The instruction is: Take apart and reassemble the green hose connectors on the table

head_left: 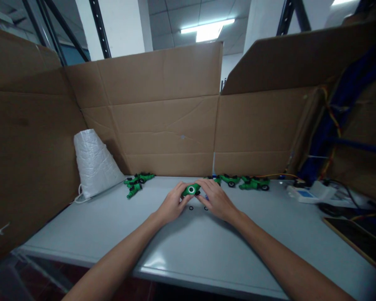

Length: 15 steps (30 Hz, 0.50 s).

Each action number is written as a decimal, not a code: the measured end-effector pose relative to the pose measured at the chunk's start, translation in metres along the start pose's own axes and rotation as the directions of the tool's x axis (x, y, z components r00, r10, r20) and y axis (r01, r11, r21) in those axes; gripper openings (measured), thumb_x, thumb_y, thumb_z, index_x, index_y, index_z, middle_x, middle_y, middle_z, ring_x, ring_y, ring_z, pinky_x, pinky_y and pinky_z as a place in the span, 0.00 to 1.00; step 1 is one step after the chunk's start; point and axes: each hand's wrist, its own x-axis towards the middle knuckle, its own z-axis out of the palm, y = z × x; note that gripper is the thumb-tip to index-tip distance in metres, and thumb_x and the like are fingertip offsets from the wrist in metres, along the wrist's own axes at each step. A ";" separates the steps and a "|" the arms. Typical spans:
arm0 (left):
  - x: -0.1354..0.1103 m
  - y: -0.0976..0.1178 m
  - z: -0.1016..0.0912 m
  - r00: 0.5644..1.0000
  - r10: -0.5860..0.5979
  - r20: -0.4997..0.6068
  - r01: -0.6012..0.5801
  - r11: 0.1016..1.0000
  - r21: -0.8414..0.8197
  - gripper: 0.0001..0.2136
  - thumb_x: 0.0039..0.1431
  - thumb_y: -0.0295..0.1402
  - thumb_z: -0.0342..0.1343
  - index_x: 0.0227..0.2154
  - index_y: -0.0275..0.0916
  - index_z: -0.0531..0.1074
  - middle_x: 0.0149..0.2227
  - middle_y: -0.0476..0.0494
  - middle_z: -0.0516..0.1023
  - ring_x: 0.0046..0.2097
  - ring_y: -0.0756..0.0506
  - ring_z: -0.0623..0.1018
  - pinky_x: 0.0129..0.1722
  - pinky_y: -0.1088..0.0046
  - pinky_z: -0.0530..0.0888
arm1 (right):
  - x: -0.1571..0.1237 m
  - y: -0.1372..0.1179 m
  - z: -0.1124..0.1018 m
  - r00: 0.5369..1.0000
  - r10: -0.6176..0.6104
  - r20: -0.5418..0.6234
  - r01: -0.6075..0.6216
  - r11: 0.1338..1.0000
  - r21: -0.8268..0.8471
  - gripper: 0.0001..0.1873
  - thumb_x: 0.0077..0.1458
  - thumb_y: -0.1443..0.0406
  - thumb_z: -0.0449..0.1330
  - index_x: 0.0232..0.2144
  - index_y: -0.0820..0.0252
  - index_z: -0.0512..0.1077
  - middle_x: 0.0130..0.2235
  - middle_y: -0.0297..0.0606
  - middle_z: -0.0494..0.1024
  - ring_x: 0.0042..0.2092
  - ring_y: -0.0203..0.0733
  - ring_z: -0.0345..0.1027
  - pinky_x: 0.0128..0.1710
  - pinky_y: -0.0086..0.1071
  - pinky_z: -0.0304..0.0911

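Green plastic part (191, 190), small, with a white-rimmed round opening facing me, held just above the table. My left hand (172, 205) and right hand (217, 200) pinch it from either side, fingertips closed on it. Directly below, two small black rings (191, 207) lie loose on the grey table (113, 221), not fitted as far as I can tell. Similar green pieces lie in a left cluster (138, 182) and a right row (244, 182) along the brown cardboard wall (163, 113); which are finished, I cannot tell.
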 end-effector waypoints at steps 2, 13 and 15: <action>0.000 0.002 0.000 1.000 0.007 0.026 -0.007 1.000 0.029 0.14 0.74 0.38 0.50 0.57 0.40 0.71 0.49 0.38 0.76 0.50 0.41 0.76 0.54 0.62 0.73 | 0.000 -0.004 -0.001 1.000 0.000 -0.005 0.001 1.000 0.015 0.23 0.67 0.63 0.60 0.62 0.57 0.66 0.56 0.50 0.76 0.56 0.58 0.70 0.55 0.51 0.68; 0.009 0.057 -0.040 0.972 0.206 -0.113 -0.132 0.877 0.462 0.21 0.74 0.39 0.52 0.66 0.42 0.64 0.53 0.35 0.78 0.51 0.38 0.81 0.54 0.55 0.79 | -0.001 0.002 -0.002 0.981 0.050 -0.189 -0.073 0.990 -0.118 0.13 0.71 0.60 0.55 0.51 0.61 0.72 0.43 0.47 0.80 0.44 0.54 0.72 0.45 0.44 0.66; 0.005 0.097 -0.050 0.939 0.332 -0.095 -0.253 0.849 0.465 0.25 0.73 0.37 0.52 0.70 0.45 0.58 0.54 0.36 0.79 0.52 0.38 0.81 0.53 0.55 0.81 | -0.001 0.003 -0.003 0.979 0.062 -0.196 -0.084 0.991 -0.106 0.14 0.71 0.59 0.54 0.50 0.61 0.72 0.41 0.47 0.80 0.43 0.54 0.71 0.45 0.44 0.66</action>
